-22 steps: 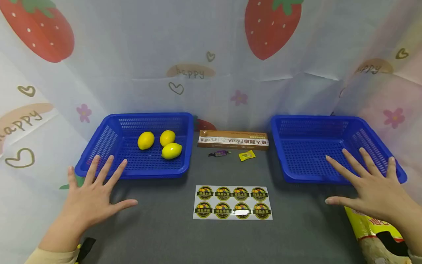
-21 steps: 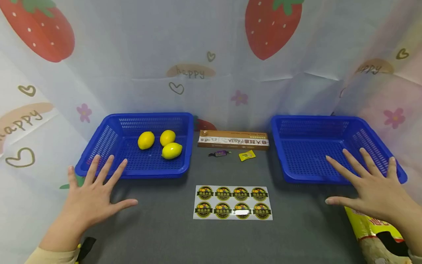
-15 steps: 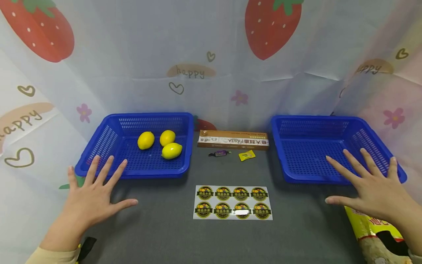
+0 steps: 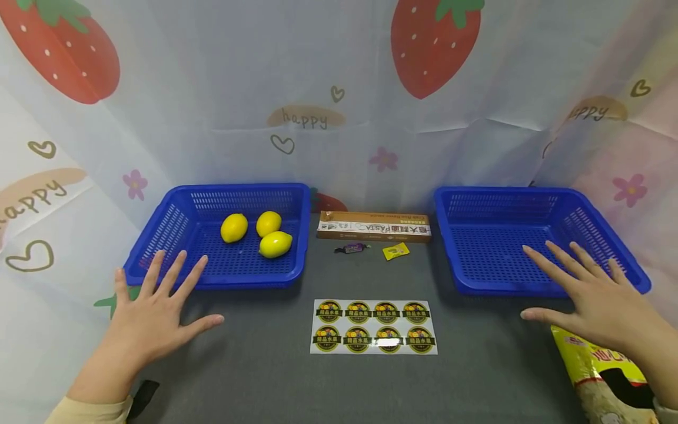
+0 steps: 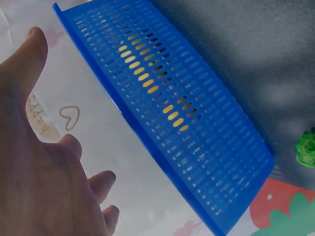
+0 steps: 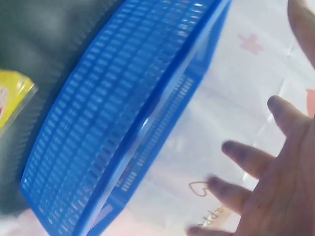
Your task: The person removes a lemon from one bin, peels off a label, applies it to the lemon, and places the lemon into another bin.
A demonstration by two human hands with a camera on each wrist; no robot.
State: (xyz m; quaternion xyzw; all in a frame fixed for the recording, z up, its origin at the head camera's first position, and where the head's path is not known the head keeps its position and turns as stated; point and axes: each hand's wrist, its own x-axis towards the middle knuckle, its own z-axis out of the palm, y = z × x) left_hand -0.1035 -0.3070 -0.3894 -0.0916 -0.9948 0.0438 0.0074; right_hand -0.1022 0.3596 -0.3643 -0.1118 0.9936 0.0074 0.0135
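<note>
My left hand is spread with straight fingers, holding nothing, at the front left corner of the left blue basket. Three yellow lemons lie in that basket: one lemon to the left, a second lemon at the back and a third lemon in front of it. On the other side, my right hand is also spread and holds nothing; its fingers overlap the front of the right blue basket, in which no object shows. The left wrist view shows lemon yellow through the basket wall.
Between the baskets lie a pasta box, a purple wrapped candy and a small yellow packet. A sheet of round stickers lies in front. A yellow bag sits under the right forearm. A printed curtain hangs behind.
My left hand has shifted slightly right. My right hand has shifted a little left, its outer fingers dipping lower. The head view has tilted slightly; the lemons and baskets stay in place.
</note>
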